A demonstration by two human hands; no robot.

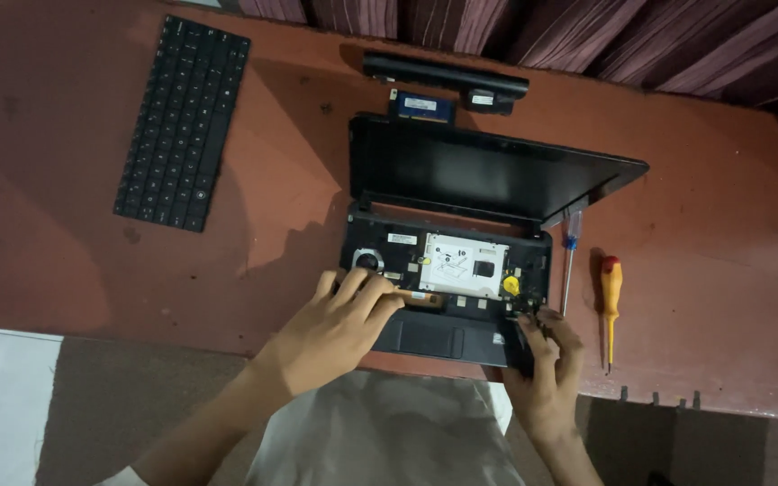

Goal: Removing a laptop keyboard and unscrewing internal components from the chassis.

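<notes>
On the red table (704, 297), the left hand (339, 324) lies loosely spread across the opened laptop (447, 270), while the right hand (547, 369) seemingly pinches its front right corner near the yellow screwdriver (610, 301).

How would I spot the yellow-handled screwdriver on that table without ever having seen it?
Start at the opened laptop in the middle of the reddish table. Look just past its right edge, where two screwdrivers lie side by side. The yellow-handled screwdriver is the outer one, thick and orange-yellow with a red cap, while its neighbour, the clear-handled screwdriver, is slimmer with a blue band.
</notes>
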